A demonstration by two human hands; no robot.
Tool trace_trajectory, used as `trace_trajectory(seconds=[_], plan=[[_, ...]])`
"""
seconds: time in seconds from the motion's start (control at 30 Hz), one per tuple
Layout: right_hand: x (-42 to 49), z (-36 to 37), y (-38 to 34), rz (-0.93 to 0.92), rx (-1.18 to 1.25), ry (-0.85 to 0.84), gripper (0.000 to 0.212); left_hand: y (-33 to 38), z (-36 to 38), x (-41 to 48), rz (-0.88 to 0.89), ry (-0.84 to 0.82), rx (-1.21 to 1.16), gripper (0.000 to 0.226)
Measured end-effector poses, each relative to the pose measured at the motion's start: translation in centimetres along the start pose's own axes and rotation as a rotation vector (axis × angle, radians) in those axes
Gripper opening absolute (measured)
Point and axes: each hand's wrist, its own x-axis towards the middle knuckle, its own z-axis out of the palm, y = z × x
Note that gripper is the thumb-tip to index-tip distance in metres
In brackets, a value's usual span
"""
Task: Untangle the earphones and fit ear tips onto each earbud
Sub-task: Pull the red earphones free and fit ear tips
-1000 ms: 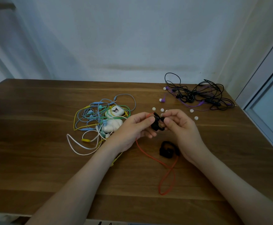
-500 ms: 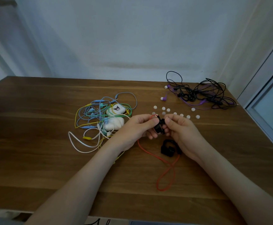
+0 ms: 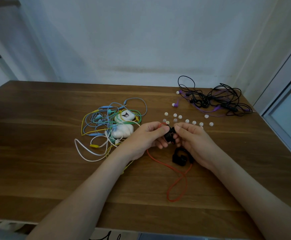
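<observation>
My left hand [image 3: 146,137] and my right hand [image 3: 191,139] meet over the table's middle, both pinching a black earbud [image 3: 169,135] of an earphone with a red cord [image 3: 176,181]. The cord loops down toward me. Its other black earbud with an ear hook [image 3: 180,157] lies on the wood beside my right wrist. Several white ear tips [image 3: 187,120] are scattered just beyond my fingers. Whether a tip sits between my right fingertips is hidden.
A tangle of blue, green, yellow and white earphones [image 3: 106,122] with two white cases [image 3: 124,132] lies left of my hands. Black and purple earphones [image 3: 214,101] are heaped at the back right. The wooden table [image 3: 37,153] ends at a wall behind.
The view tipped slightly, showing more ear tips beyond my fingers. My hands stay together on the black earbud, with only small finger shifts.
</observation>
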Motion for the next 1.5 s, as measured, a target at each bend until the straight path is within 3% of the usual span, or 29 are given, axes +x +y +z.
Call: trace_trajectory(seconds=[1.0, 1.3, 1.5], plan=[[-0.4, 1.3, 1.9, -0.236, -0.37, 0.246, 0.015, -0.3, 0.1, 0.6, -0.012, 0.035, 0.042, 0.023], [-0.2, 1.2, 1.8, -0.218, -0.402, 0.219, 0.014, -0.5, -0.4, 0.8, -0.006, -0.008, 0.065, 0.021], [-0.5, 1.5, 1.2, -0.301, -0.326, 0.159, 0.012, -0.7, -0.4, 0.9, 0.015, -0.028, 0.037, 0.019]])
